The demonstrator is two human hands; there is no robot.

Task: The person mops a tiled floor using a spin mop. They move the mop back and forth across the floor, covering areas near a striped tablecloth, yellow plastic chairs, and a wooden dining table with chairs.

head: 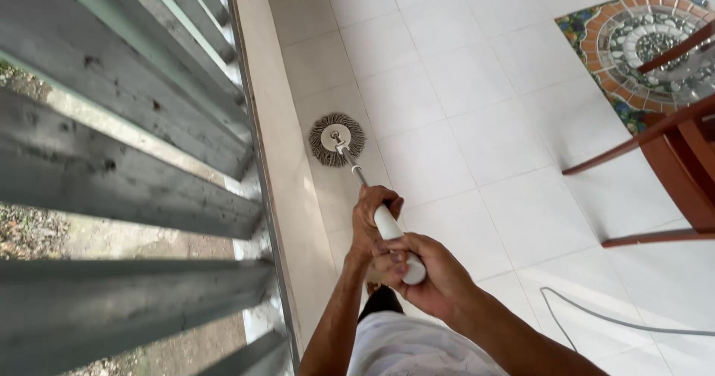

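Item: spin mop point(337, 139), round grey string head flat on the white tile floor point(477, 130) beside the wall ledge point(287, 160). Left hand point(372, 216) wraps the handle point(389, 225); right hand point(428, 275) clamps its end. Step judged: mopping stroke; next calls for steady push.

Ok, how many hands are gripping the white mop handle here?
2. The left hand grips the white mop handle farther down towards the round grey string mop head; the right hand wraps its top end.
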